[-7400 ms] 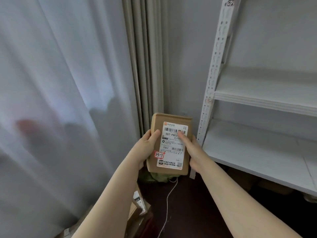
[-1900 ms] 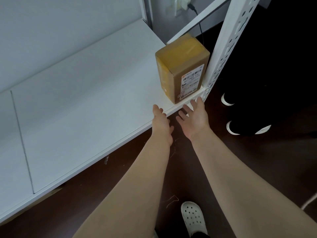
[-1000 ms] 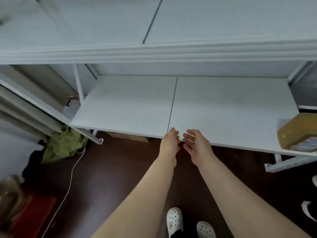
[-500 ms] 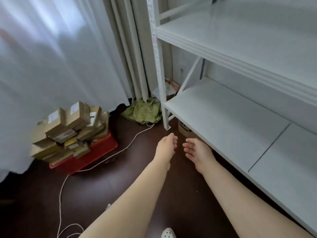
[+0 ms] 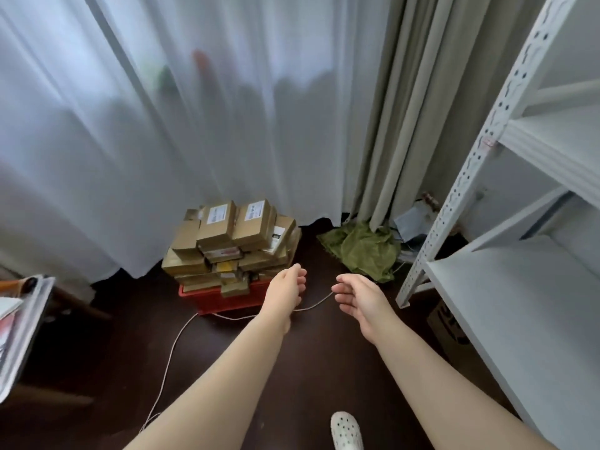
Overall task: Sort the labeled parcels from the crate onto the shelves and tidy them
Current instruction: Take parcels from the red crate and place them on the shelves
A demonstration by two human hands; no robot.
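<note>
- One red crate (image 5: 224,298), centre of the frame.
- Cardboard parcels (image 5: 233,241) heaped in it: well over ten, exact count cannot be told; two on top show white labels.
- Two hands: left hand (image 5: 287,289), right hand (image 5: 357,297).
- One white shelving unit (image 5: 480,157), right edge, two shelf boards in view.
- One white clog (image 5: 346,431), bottom edge.
- One green cloth (image 5: 363,251).
- One white cable (image 5: 168,362).
- Two curtains: sheer white curtain (image 5: 162,141), beige curtain (image 5: 402,108).

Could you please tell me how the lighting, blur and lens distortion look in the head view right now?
Head view throughout: daylight glows through the curtain and backlights the room; the floor is dark, with little detail; the shelf post slants from wide-angle distortion; labels on the parcels are too soft to read; shapes behind the curtain are only blurs.
</note>
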